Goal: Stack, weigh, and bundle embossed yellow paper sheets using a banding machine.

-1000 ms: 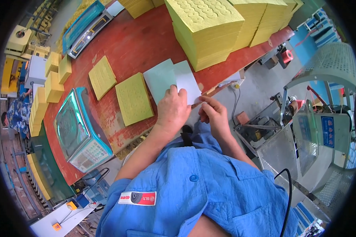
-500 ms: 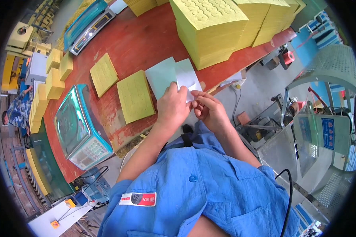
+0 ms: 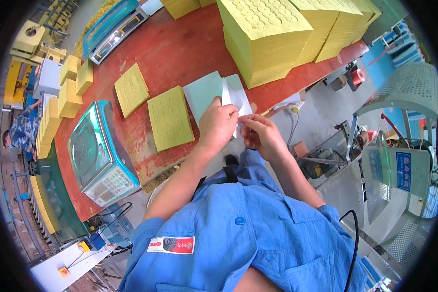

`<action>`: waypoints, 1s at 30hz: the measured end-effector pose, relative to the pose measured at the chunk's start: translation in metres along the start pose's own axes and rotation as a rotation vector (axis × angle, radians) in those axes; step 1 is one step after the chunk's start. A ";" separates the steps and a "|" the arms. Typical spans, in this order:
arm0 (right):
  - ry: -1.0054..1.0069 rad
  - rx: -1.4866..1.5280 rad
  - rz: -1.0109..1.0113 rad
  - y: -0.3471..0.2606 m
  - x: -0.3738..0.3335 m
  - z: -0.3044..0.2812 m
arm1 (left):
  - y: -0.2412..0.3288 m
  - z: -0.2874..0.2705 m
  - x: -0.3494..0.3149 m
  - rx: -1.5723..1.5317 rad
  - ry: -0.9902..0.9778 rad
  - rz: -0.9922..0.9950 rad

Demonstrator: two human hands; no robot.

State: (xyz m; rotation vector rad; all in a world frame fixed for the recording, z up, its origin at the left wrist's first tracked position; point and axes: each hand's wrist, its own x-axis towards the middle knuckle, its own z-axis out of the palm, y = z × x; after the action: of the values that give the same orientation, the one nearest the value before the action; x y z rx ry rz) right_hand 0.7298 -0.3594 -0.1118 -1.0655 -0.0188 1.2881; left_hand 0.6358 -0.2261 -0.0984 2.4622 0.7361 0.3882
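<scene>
At the near edge of the red table, my left hand (image 3: pixel 217 125) is closed on a white paper sheet (image 3: pixel 225 92) that stands partly raised and bent. Beneath and beside the sheet lies pale green paper (image 3: pixel 199 95). My right hand (image 3: pixel 262 135) is closed just right of the left one, its thumb and finger pinched at the sheet's lower edge. The fingertips of both hands nearly meet. Left of the paper, a low stack of yellow sheets (image 3: pixel 170 119) printed with rows of round marks lies flat, and a thinner yellow stack (image 3: pixel 132 90) is farther left.
A teal-framed weighing scale (image 3: pixel 102 155) stands at the table's left end, another scale (image 3: pixel 118 36) farther back. Tall yellow paper stacks (image 3: pixel 272 53) rise at the back right. Beyond the right edge is a machine with a perforated guard (image 3: pixel 409 90). At far left sits another person (image 3: pixel 27 131).
The white sheet is lifted more upright off the pale green paper. My left hand has turned slightly with it, and the whole view has shifted a little.
</scene>
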 end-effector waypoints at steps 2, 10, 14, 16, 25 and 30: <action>0.059 -0.164 -0.103 -0.001 -0.005 -0.002 | -0.004 0.003 -0.003 -0.094 0.046 -0.007; 0.185 -0.780 -0.501 -0.016 0.019 0.025 | -0.005 -0.011 -0.041 -0.304 0.012 -0.070; 0.224 -1.156 -0.591 -0.023 0.024 0.030 | -0.012 -0.029 -0.057 -0.385 0.097 0.029; 0.226 -1.117 -0.699 -0.025 0.000 0.042 | -0.007 -0.059 -0.066 -0.477 0.257 -0.057; 0.342 -0.939 -1.119 -0.059 -0.078 0.020 | 0.076 -0.185 -0.022 -0.520 0.513 0.306; 0.390 -0.766 -1.196 -0.070 -0.093 -0.004 | 0.124 -0.169 0.068 -1.101 0.351 0.374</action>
State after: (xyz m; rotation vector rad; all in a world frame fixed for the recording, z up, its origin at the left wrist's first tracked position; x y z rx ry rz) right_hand 0.7526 -0.4274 -0.0200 -1.5519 -0.7847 -0.0665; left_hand 0.6740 -0.2051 0.1176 1.4593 0.0770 1.0493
